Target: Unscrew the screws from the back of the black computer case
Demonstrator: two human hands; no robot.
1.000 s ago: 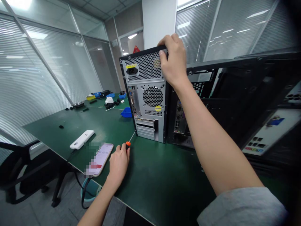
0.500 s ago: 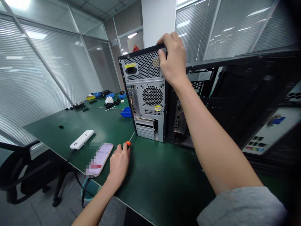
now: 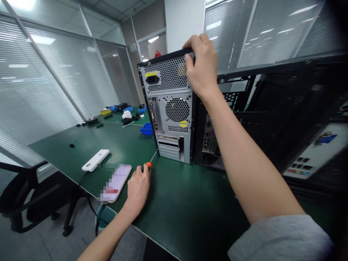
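The left hand (image 3: 138,186) grips a screwdriver (image 3: 149,165); the right hand (image 3: 202,67) clasps the top edge of the computer tower (image 3: 174,125), upright on the bench (image 3: 187,206) below it.

Phone (image 3: 122,178) on table (image 3: 187,199), screwdriver (image 3: 149,164) right of phone, computer case (image 3: 174,117) beyond screwdriver, second case (image 3: 274,119) at right

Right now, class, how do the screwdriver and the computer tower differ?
The screwdriver is slender, part orange; the computer tower is bulky, silver and black. The screwdriver is held low in the left hand; the computer tower stands under the right hand. A hand touches each.
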